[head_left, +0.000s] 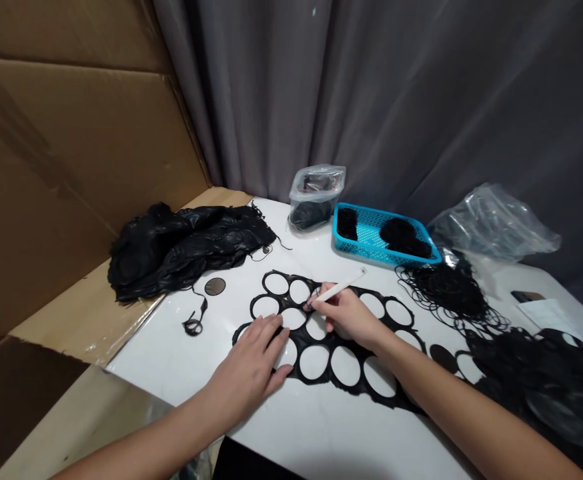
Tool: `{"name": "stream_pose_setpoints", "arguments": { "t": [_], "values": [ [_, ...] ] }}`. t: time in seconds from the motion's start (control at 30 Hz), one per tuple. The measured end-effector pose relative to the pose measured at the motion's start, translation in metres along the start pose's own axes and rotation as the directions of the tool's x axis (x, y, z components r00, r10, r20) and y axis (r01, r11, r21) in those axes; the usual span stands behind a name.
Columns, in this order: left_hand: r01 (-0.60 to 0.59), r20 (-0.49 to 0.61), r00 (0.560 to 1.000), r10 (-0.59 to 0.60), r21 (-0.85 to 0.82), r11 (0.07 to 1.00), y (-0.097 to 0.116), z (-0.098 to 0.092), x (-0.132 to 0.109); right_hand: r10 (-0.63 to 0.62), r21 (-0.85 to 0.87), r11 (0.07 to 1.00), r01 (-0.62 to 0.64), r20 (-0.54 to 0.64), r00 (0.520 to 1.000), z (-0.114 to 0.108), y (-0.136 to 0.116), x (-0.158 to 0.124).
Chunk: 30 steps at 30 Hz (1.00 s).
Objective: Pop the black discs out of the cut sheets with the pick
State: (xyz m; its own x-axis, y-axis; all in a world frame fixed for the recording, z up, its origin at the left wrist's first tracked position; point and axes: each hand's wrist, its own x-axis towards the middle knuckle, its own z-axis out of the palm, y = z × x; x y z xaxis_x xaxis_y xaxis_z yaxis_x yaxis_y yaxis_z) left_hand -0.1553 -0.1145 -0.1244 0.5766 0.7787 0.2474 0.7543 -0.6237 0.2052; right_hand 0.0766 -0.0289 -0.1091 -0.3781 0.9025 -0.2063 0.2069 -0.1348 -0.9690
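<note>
A black rubber sheet (356, 347) punched with round holes lies flat on the white table (181, 353). My left hand (251, 367) rests open on the sheet's left end, fingers stretched flat. My right hand (344, 317) is closed round a white pen-like tool (339, 288), its tip touching the sheet near a hole in the upper middle. A single black disc (215, 287) lies to the left of the sheet, with a small curl of black scrap (194, 325) below it.
A heap of black scrap sheets (181, 243) sits at the left. A blue basket (371, 243) with black pieces stands behind, beside a plastic bag (316, 195). Thin black rings (446, 290) and more black material (546, 387) lie right. Cardboard walls (71, 153) and a grey curtain enclose the table.
</note>
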Motion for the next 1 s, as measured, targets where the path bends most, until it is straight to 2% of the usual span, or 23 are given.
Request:
{"name": "stream_pose_setpoints", "arguments": {
  "t": [0.07,0.13,0.23,0.33,0.73,0.9,1.0],
  "values": [
    [-0.007,-0.001,1.000,0.007,0.024,1.000,0.000,0.001,-0.006,-0.029,-0.042,0.999,0.031,0.048,0.998,0.013,-0.001,-0.004],
    [-0.006,0.005,1.000,0.006,0.046,0.999,0.000,0.002,-0.010,-0.111,-0.161,0.980,0.119,0.056,0.992,0.022,-0.002,-0.007],
    [0.009,0.024,1.000,-0.011,0.061,0.998,0.001,0.004,-0.012,-0.234,-0.326,0.912,0.250,0.089,0.968,0.030,-0.001,-0.010],
    [0.010,0.049,0.999,-0.013,0.055,0.998,0.001,0.005,-0.011,-0.285,-0.406,0.863,0.302,0.102,0.953,0.034,0.001,-0.012],
    [-0.031,0.080,0.997,0.021,0.134,0.991,0.001,0.006,-0.012,-0.357,-0.417,0.832,0.365,0.099,0.929,0.038,0.005,-0.015],
    [-0.038,0.087,0.996,0.027,0.133,0.990,0.000,0.007,-0.012,-0.428,-0.501,0.742,0.445,0.156,0.890,0.040,0.008,-0.021],
    [-0.036,0.089,0.996,0.024,0.140,0.989,0.000,0.008,-0.012,-0.504,-0.605,0.597,0.526,0.227,0.833,0.044,0.018,-0.025]
  ]
}}
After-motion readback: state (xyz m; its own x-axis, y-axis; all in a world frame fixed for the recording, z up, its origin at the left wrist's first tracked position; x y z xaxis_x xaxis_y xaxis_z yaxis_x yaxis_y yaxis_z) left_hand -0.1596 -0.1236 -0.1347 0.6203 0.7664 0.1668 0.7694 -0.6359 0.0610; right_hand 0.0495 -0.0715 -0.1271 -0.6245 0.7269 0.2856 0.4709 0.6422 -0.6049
